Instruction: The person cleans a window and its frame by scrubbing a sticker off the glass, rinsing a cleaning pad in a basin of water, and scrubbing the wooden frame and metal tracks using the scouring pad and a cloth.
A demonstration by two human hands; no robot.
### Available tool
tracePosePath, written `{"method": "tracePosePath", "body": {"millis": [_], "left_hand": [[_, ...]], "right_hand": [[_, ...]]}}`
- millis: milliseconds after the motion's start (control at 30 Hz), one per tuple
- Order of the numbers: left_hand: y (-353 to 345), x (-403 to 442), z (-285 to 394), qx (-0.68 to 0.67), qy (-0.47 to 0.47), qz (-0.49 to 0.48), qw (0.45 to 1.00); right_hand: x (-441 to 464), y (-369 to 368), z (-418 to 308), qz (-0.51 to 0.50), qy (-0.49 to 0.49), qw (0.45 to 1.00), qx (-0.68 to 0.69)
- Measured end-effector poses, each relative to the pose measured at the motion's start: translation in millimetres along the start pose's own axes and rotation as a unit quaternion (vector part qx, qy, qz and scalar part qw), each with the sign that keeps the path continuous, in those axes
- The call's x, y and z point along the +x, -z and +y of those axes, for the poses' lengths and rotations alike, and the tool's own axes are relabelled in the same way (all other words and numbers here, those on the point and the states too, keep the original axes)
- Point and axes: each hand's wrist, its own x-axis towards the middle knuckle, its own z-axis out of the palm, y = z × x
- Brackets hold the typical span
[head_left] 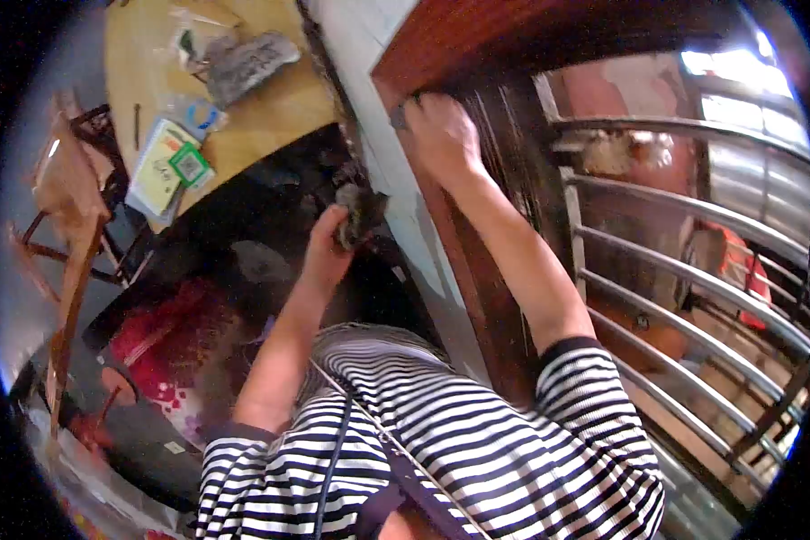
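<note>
My left hand [329, 241] is closed on a crumpled, dirty grey rag [360, 216], held out over a dark area beside the wall. Higher up, my right hand [443, 135] presses against the reddish-brown wooden frame [450, 236] with its fingers curled. A small grey edge shows at those fingertips, but the fingers hide most of what they hold. The right forearm crosses in front of the frame's dark, scuffed inner side.
Metal bars [693, 202] run along the right side. At upper left, a wooden table [270, 126] bears a grey plastic bag [250, 67], a notebook [160, 166] and a green QR-code card [190, 166]. A wooden chair [72, 202] stands at far left. Red patterned fabric [175, 337] lies below.
</note>
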Motion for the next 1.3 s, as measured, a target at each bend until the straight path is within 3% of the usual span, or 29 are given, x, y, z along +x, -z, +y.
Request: {"method": "tracePosePath", "body": {"millis": [33,67,133,167,267,367,433,533,633,667,767,900,1100,1167,1267,1300], "left_hand": [[9,3,-1,-0.015,0.0,0.004,1.0],[41,23,-16,0.099,-0.068,-0.027,0.992],[47,31,-12,0.097,-0.078,-0.046,0.991],[23,16,-1,-0.023,-0.019,-0.044,0.999],[7,-1,15,0.044,-0.038,-0.046,0.997],[0,-11,19,0.021,-0.06,-0.046,0.997],[-5,-26,25,0.038,-0.062,-0.042,0.996],[6,-26,16,-0.008,-0.047,-0.041,0.998],[-12,-40,8,0.018,-0.05,0.032,0.998],[-19,-46,4,0.021,-0.05,0.011,0.998],[-38,-68,-4,0.085,-0.015,0.01,0.996],[-23,-69,-32,0.137,0.028,-0.069,0.988],[-33,-84,-55,0.17,0.078,-0.014,0.982],[-36,-76,-51,0.175,0.091,-0.03,0.98],[-45,-67,-34,0.188,0.089,-0.033,0.978],[-45,-62,-27,0.193,0.085,-0.037,0.977]], "right_hand": [[-2,1,2,0.008,0.005,1.0,0.006],[-6,5,3,0.028,0.007,0.997,-0.064],[-12,4,11,0.048,-0.006,0.988,-0.144],[-14,2,13,0.042,-0.02,0.987,-0.157],[-13,-2,12,0.011,-0.081,0.987,-0.139],[-30,7,3,0.014,-0.119,0.987,-0.102],[-55,8,-2,0.053,-0.126,0.989,-0.051],[-104,10,-11,0.039,-0.151,0.984,-0.083],[-169,14,-21,0.092,-0.154,0.981,-0.073],[-192,21,-29,0.107,-0.175,0.977,-0.059],[-269,34,-51,0.068,-0.212,0.974,-0.052],[-358,41,-82,0.044,-0.306,0.95,-0.044],[-476,49,-127,0.101,-0.404,0.909,-0.029],[-527,41,-142,0.005,-0.492,0.866,-0.091],[-524,48,-156,0.006,-0.628,0.77,-0.111],[-511,44,-160,0.042,-0.625,0.775,-0.088]]}}
